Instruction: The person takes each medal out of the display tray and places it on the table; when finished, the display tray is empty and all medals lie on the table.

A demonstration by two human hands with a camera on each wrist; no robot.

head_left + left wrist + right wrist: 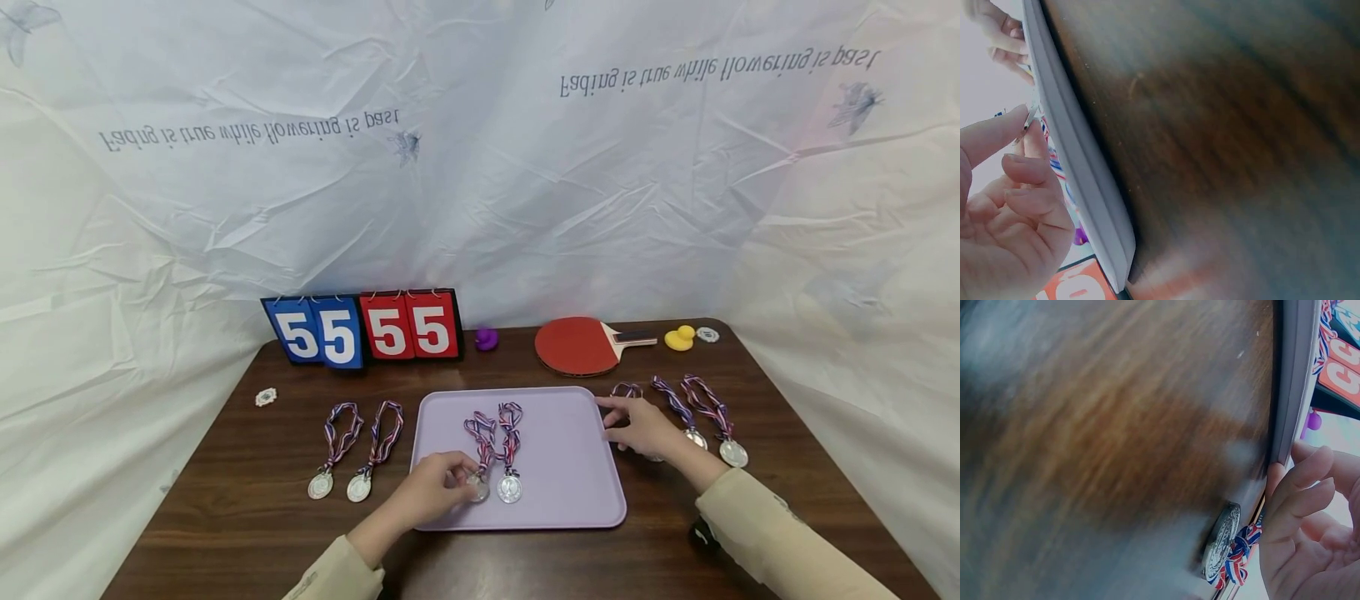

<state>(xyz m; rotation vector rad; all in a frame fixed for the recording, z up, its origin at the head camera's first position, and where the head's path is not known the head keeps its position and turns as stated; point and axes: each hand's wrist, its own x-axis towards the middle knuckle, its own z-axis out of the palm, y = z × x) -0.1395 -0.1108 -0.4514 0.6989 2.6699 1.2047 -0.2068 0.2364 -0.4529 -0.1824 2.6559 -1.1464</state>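
A lilac tray lies in the middle of the dark wooden table. On it are two silver medals with striped red, white and blue ribbons. My left hand pinches the left one, a medal, by its disc between thumb and finger; the left wrist view shows the disc edge-on. Just right of it lies the other medal, face up. At the tray's right side my right hand holds the rim between thumb and fingers. A ribboned medal on the table is partly hidden behind that hand.
Two ribboned medals lie left of the tray, two more beyond my right hand. Along the back stand a flip scoreboard, a purple duck, a red table tennis bat and a yellow duck. White chips lie nearby.
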